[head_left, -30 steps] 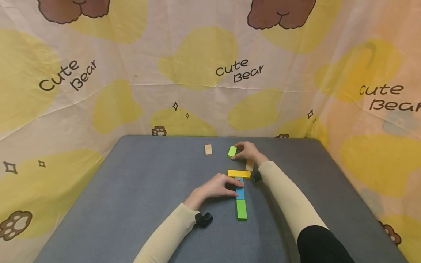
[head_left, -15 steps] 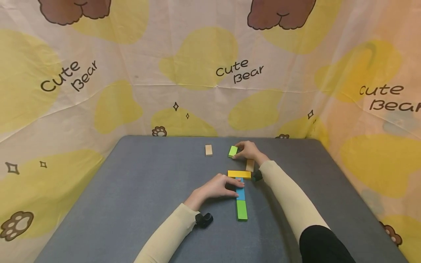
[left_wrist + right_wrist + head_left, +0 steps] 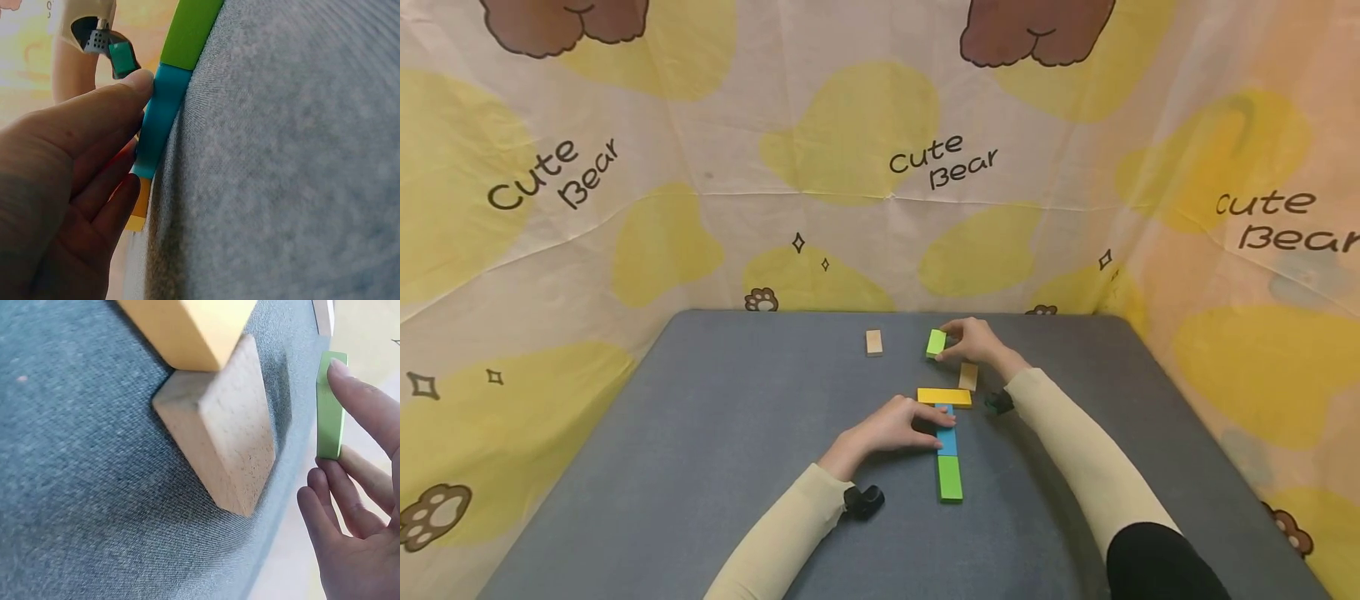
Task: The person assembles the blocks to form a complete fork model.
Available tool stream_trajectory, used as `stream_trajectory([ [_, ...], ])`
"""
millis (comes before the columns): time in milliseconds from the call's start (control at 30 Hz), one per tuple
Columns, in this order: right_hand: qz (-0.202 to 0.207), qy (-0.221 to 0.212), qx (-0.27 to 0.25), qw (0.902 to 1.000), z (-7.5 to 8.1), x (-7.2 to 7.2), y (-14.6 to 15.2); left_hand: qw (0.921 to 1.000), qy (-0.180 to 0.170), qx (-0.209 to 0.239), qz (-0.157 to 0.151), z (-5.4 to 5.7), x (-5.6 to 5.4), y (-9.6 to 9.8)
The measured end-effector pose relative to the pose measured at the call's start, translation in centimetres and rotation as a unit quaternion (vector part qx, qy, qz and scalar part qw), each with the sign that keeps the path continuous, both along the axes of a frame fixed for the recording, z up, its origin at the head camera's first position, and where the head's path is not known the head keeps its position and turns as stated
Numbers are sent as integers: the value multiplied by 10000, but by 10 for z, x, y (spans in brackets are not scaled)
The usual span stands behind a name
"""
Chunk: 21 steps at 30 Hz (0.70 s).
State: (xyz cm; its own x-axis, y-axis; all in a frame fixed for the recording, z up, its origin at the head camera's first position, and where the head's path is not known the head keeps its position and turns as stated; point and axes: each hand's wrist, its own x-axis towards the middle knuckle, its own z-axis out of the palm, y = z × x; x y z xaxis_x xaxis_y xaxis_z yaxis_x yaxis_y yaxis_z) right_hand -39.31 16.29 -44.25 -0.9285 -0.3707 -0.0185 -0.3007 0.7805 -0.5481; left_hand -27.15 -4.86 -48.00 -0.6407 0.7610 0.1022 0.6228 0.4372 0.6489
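Observation:
My left hand (image 3: 891,425) holds a blue block (image 3: 947,440), thumb near one end and fingertips toward the other. In the left wrist view the thumb and fingertips lie along the blue block (image 3: 164,119). A darker green block (image 3: 950,479) adjoins its near end. Across its far end lies a yellow block (image 3: 944,397), forming a T. Farther back, my right hand (image 3: 979,342) pinches a light green block (image 3: 936,343) by its ends. In the right wrist view, thumb and fingers grip that light green block (image 3: 330,415).
A plain wooden block (image 3: 968,377) sits by the yellow block's right end, touching its corner in the right wrist view. Another wooden block (image 3: 874,342) lies near the back edge. The grey table (image 3: 722,467) meets a patterned cloth backdrop (image 3: 850,150).
My right hand has shifted slightly right with the light green block, uncovering more of the wooden block beside the yellow one. My left hand stays in place on the blue block.

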Motion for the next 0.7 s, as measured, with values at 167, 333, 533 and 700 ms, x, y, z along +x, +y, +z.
stream_trajectory([
  [167, 91, 99, 66, 9999, 1, 5, 2, 10000, -37, -18, 16, 2, 0, 0],
  [333, 174, 220, 103, 9996, 1, 9, 3, 10000, 1, -9, 18, 0, 0, 0],
  [533, 216, 277, 165, 9992, 2, 13, 4, 10000, 40, 27, -23, -1, -2, -1],
  [700, 274, 286, 175, 9991, 3, 17, 6, 10000, 44, 40, -46, -1, -2, -1],
])
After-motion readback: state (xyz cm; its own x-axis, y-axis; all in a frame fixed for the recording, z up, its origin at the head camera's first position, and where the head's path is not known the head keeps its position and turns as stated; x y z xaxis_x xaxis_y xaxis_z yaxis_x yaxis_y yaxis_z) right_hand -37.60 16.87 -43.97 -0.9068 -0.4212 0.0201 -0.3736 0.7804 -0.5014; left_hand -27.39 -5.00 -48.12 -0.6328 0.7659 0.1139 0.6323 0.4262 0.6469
